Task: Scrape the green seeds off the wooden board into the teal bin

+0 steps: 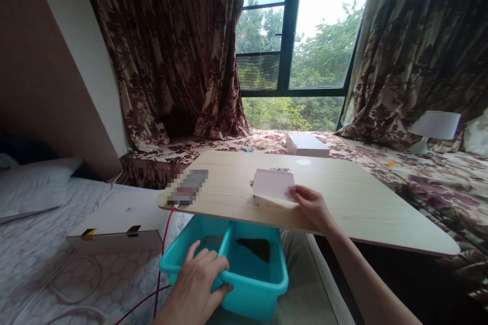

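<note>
My left hand (199,280) grips the near rim of a teal plastic bin (263,284) that sits below the table's front edge; fingers curl over the rim. The bin has a divider and dark granular stuff in both halves. My right hand (311,205) holds a pale pink flat card (273,184) by its right corner, resting on the light wooden table (362,203) near the front edge. Small dark grains (280,169) lie scattered just beyond the card.
A blurred phone-like object (188,186) with a red cable lies at the table's left end. A white box (307,143) and a white lamp (434,127) stand on the floral window seat. A cardboard box (118,221) lies on the bed at left.
</note>
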The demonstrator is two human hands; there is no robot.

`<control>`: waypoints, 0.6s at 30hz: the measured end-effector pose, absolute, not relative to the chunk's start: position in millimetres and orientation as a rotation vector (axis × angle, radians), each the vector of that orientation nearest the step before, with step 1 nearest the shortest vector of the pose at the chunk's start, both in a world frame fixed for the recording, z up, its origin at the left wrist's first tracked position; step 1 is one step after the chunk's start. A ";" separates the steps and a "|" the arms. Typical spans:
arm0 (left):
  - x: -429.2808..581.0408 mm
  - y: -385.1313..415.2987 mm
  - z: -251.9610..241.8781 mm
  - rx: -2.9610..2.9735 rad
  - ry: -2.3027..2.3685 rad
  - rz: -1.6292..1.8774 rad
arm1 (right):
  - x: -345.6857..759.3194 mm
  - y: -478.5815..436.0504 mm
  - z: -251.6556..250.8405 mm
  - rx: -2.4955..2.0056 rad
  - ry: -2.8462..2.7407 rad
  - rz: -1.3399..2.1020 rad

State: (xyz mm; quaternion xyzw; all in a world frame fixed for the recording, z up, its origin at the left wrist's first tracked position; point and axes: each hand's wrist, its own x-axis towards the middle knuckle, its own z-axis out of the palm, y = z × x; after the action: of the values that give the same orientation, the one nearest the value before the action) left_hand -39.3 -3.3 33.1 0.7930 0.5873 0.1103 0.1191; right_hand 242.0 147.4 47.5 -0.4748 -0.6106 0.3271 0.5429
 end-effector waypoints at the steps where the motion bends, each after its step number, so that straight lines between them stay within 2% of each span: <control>1: -40.0 -3.1 33.5 2.323 1.715 0.320 | 241.6 147.4 47.8 -1.129 -1.453 0.781; 18: -37.1 -6.5 48.4 2.284 1.704 0.386 | 246.2 120.2 45.6 -1.106 -1.455 0.942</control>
State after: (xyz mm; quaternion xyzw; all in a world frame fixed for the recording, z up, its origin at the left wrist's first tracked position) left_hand -37.1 -6.5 48.4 0.7873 0.5873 0.1330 0.1325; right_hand 246.2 120.2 45.6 -0.4605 -0.6059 0.3922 0.5168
